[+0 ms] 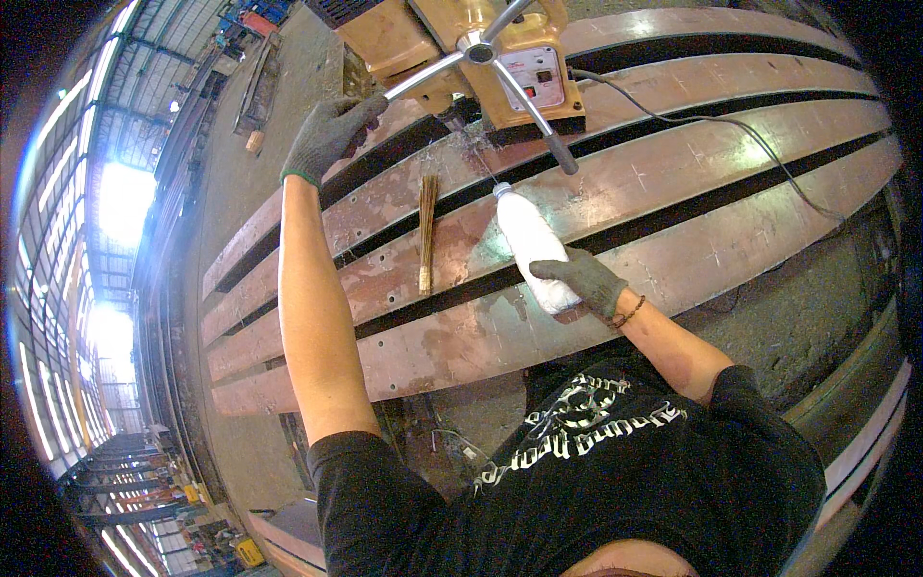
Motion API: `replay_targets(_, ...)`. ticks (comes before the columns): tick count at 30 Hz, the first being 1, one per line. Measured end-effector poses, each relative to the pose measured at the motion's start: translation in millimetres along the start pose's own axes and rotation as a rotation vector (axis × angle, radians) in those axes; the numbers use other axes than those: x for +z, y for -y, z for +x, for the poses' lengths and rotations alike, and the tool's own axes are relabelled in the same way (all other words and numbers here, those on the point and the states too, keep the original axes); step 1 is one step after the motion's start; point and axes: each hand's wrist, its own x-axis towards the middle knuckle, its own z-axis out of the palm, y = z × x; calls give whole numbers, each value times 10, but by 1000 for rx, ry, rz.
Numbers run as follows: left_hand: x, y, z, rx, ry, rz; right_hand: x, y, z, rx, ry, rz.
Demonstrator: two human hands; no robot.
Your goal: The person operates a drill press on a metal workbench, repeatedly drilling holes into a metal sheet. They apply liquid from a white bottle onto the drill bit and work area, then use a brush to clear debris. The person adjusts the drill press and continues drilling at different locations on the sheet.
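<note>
White plastic bottle (531, 246) clenched in your gloved right hand (584, 279), nozzle tilted toward yellow drill (461, 48) base over steel beams (673, 173). Your left hand (332, 133) fingers wrapped round feed handle (423, 77).

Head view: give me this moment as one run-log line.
left hand: grips drill handle | right hand: holds white bottle, nozzle toward drill | small brush: lying on steel beams
</note>
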Motion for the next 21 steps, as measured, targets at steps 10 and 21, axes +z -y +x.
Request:
replay_targets(10, 6, 57, 44, -6, 6, -3, -13, -60, 27, -22, -3, 6)
replay_targets(21, 19, 0, -1, -15, -5, 8, 2, 0, 2, 17, -19, -5)
